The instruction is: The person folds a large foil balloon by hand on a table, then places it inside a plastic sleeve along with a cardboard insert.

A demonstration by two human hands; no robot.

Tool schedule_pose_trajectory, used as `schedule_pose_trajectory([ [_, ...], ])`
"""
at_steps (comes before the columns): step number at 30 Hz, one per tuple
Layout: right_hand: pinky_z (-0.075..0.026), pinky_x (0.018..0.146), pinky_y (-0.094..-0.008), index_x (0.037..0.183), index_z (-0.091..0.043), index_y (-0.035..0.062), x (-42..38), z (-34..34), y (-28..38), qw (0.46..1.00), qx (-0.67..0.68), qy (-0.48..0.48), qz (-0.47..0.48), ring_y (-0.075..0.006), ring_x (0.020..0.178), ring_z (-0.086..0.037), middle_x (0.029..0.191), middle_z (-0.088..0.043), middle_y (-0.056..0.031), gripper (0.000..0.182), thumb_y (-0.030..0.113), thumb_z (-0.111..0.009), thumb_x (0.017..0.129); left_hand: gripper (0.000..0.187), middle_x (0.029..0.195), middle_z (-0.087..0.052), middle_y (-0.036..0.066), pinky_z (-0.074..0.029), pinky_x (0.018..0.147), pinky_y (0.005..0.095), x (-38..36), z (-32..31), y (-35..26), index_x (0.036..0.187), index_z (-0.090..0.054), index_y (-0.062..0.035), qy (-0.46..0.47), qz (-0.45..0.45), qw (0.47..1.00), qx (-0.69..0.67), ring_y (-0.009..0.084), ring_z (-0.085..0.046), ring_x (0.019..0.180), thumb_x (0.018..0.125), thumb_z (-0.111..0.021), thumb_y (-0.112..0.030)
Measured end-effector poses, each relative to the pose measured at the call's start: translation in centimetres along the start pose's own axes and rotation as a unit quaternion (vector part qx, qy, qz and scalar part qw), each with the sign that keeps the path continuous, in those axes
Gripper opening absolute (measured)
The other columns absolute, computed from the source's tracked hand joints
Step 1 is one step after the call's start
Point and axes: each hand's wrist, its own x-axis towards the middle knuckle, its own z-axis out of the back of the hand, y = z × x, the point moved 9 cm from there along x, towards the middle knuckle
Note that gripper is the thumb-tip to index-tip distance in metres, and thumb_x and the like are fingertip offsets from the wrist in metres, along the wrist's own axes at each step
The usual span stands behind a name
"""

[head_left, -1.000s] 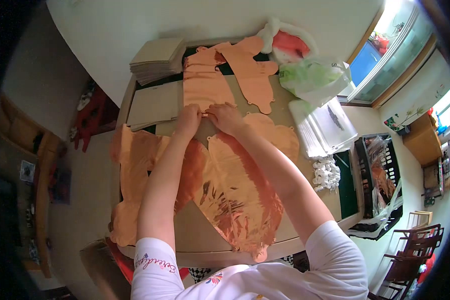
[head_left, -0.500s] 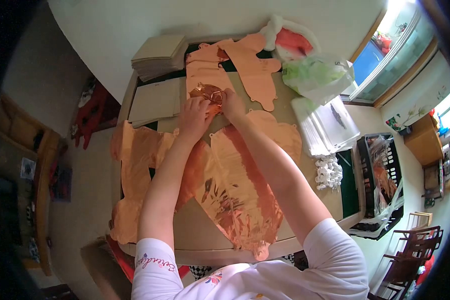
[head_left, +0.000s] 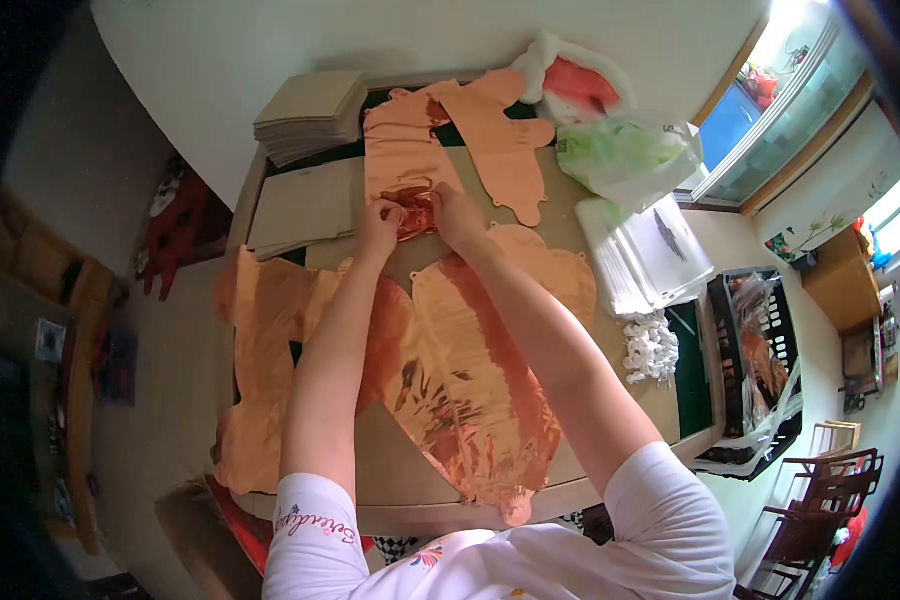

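Both hands are closed on the lower end of a flat, rose-gold foil balloon (head_left: 410, 145), whose foil is bunched and shiny between them. My left hand (head_left: 378, 230) pinches its left side with curled fingers. On the right side, my right hand (head_left: 460, 222) grips the same end, its fingertips partly hidden. Beneath my forearms lie a large deflated foil balloon (head_left: 475, 370) and another foil balloon (head_left: 265, 350) to the left. A further flat foil balloon (head_left: 500, 145) overlaps the upper right of the one I hold.
Cardboard stacks (head_left: 310, 105) stand at the table's back left. To the right are a thin green-white plastic bag (head_left: 630, 155), a fluffy white-and-red item (head_left: 580, 80), clear plastic sleeves (head_left: 650, 250) and a white bundle (head_left: 652, 348). A black crate (head_left: 755, 370) sits beyond the table (head_left: 410, 470).
My hands have moved slightly down and spread a little apart. The crumpled foil bunch that stood up between them now lies lower and flatter, stretched between both hands.
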Motion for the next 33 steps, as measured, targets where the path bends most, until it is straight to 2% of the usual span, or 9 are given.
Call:
schedule_pose_trajectory([
  [4, -0.05, 0.073, -0.0492, 0.103, -0.063, 0.009, -1.0, 0.4, 2.2, 0.996, 0.011, 0.08, 0.039, -0.0417, 0.081, -0.063, 0.086, -0.066, -0.0214, 0.023, 0.027, -0.054, 0.092, 0.015, 0.093, -0.067, 0.015, -0.049, 0.076, 0.0356, 0.2, 0.4, -1.4, 0.096, -0.064, 0.001, -0.014, -0.025, 0.999, -0.017, 0.0296, -0.063, 0.084, 0.088, -0.062, -0.012],
  [10, -0.051, 0.072, -0.0423, 0.109, -0.064, 0.005, 2.7, 0.4, -4.2, 0.982, 0.145, -0.096, -0.071, -0.0386, 0.083, -0.065, 0.086, -0.066, -0.0216, 0.03, 0.028, -0.057, 0.092, 0.042, 0.14, -0.044, 0.015, -0.038, 0.101, 0.0464, -2.2, 0.2, -5.4, 0.131, -0.049, -0.0092, -0.082, -0.154, 0.924, 0.34, 0.0264, -0.044, 0.127, 0.091, -0.059, -0.015],
  [13, -0.047, 0.074, -0.0459, 0.108, -0.062, 0.0032, 3.8, 3.1, -3.5, 0.959, 0.26, -0.115, -0.026, -0.0421, 0.087, -0.061, 0.088, -0.064, -0.0245, 0.024, 0.018, -0.053, 0.09, 0.047, 0.15, -0.034, 0.012, -0.027, 0.11, 0.0536, -2.7, -1.1, -5.6, 0.142, -0.04, -0.015, -0.062, -0.19, 0.869, 0.453, 0.0293, -0.03, 0.139, 0.097, -0.048, -0.028],
  [16, -0.047, 0.075, -0.0441, 0.103, -0.064, 0.0027, 3.0, 8.3, 0.2, 0.984, 0.142, -0.091, -0.057, -0.0413, 0.086, -0.062, 0.089, -0.064, -0.0246, 0.022, 0.016, -0.051, 0.091, 0.051, 0.153, -0.03, 0.01, -0.021, 0.113, 0.0547, -0.4, -6.2, 1.6, 0.147, -0.034, -0.0191, 0.099, -0.166, 0.895, 0.402, 0.0316, -0.024, 0.142, 0.101, -0.033, -0.04],
  [19, -0.048, 0.073, -0.0424, 0.099, -0.065, 0.0012, 5.0, 9.8, 0.8, 0.97, 0.224, -0.094, -0.02, -0.0371, 0.081, -0.064, 0.088, -0.065, -0.0234, 0.02, 0.015, -0.053, 0.091, 0.051, 0.154, -0.029, 0.008, -0.023, 0.113, 0.0542, -0.1, -6.6, -0.4, 0.147, -0.034, -0.0204, 0.117, -0.132, 0.894, 0.412, 0.0328, -0.024, 0.142, 0.102, -0.026, -0.043],
  [22, -0.05, 0.067, -0.0359, 0.104, -0.063, 0.0004, 6.1, 15.3, 4.7, 0.978, 0.118, -0.161, 0.067, -0.0187, 0.074, -0.063, 0.083, -0.066, -0.0152, 0.024, 0.017, -0.048, 0.094, 0.051, 0.152, -0.032, 0.01, -0.027, 0.111, 0.0544, 1.3, -7.0, -0.9, 0.147, -0.035, -0.0199, 0.136, -0.094, 0.916, 0.365, 0.0323, -0.027, 0.141, 0.101, -0.031, -0.042],
  [24, -0.051, 0.072, -0.0316, 0.105, -0.063, 0.0013, 5.3, 20.8, 9.0, 0.946, 0.163, -0.209, 0.189, -0.0162, 0.079, -0.063, 0.087, -0.068, -0.0119, 0.022, 0.013, -0.049, 0.092, 0.052, 0.15, -0.034, 0.011, -0.031, 0.109, 0.052, 2.1, -7.2, -0.5, 0.146, -0.035, -0.0188, 0.12, -0.101, 0.912, 0.38, 0.0328, -0.031, 0.138, 0.1, -0.037, -0.042],
  [28, -0.047, 0.082, -0.0256, 0.103, -0.061, -0.0005, 5.5, 27.5, 12.5, 0.895, 0.339, -0.191, 0.218, -0.0136, 0.09, -0.059, 0.094, -0.064, -0.0052, 0.016, 0.01, -0.051, 0.096, 0.06, 0.137, -0.05, 0.015, -0.039, 0.103, 0.0489, 4.3, -7.7, 0.2, 0.145, -0.034, -0.0146, 0.047, -0.154, 0.909, 0.383, 0.0342, -0.048, 0.125, 0.094, -0.049, -0.042],
  [33, -0.05, 0.094, -0.032, 0.113, -0.061, 0.0004, 1.0, 36.8, 16.1, 0.793, 0.418, -0.244, 0.37, -0.0182, 0.102, -0.063, 0.11, -0.066, -0.0092, 0.025, 0.018, -0.054, 0.097, 0.052, 0.112, -0.065, 0.018, -0.046, 0.092, 0.048, 6.1, -6.4, -1.7, 0.124, -0.055, -0.0032, 0.199, -0.001, 0.896, 0.396, 0.035, -0.062, 0.103, 0.09, -0.055, -0.042],
])
